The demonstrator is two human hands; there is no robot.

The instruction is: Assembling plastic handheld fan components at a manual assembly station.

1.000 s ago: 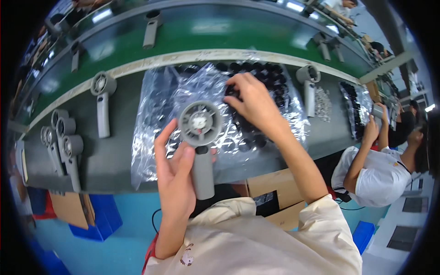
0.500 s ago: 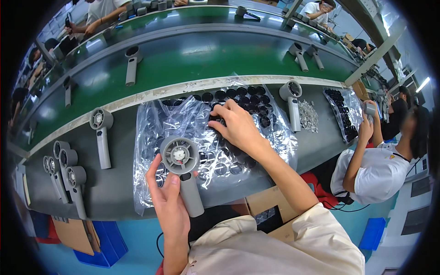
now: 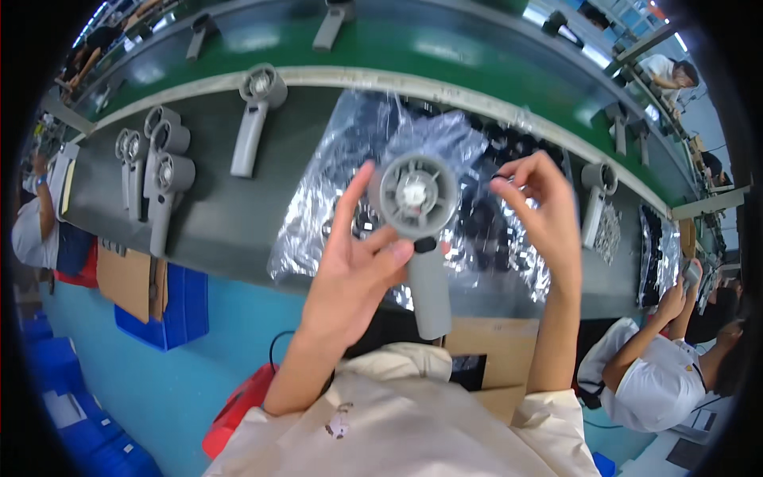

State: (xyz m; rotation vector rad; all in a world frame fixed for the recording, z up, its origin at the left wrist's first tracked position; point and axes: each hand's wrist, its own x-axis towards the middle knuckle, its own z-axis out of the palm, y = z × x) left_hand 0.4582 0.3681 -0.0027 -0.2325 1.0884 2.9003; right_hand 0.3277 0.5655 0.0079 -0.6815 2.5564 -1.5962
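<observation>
In my left hand [image 3: 346,274] is a grey handheld fan [image 3: 433,294], gripped near its neck. Its round head faces up, showing spokes and a white hub, and its handle points toward me. A small black piece sits at the neck. To the right of the fan, my right hand [image 3: 548,219] is raised with thumb and forefinger pinched on a small black cap [image 3: 500,177], mostly hidden by the fingers. Under both hands lies a clear plastic bag [image 3: 314,203] with many round black caps [image 3: 520,143] at its far right part.
Several grey fans stand on the bench at left, including one fan [image 3: 250,135] nearer the bag. At right are another fan [image 3: 594,211] and a pile of small clear pieces [image 3: 608,234]. A green conveyor [image 3: 413,60] runs beyond the ledge. A co-worker [image 3: 656,381] sits at right.
My right hand has lifted off the caps and come back beside the fan with a small black cap. The view has swung left, and the fan is nearer its middle.
</observation>
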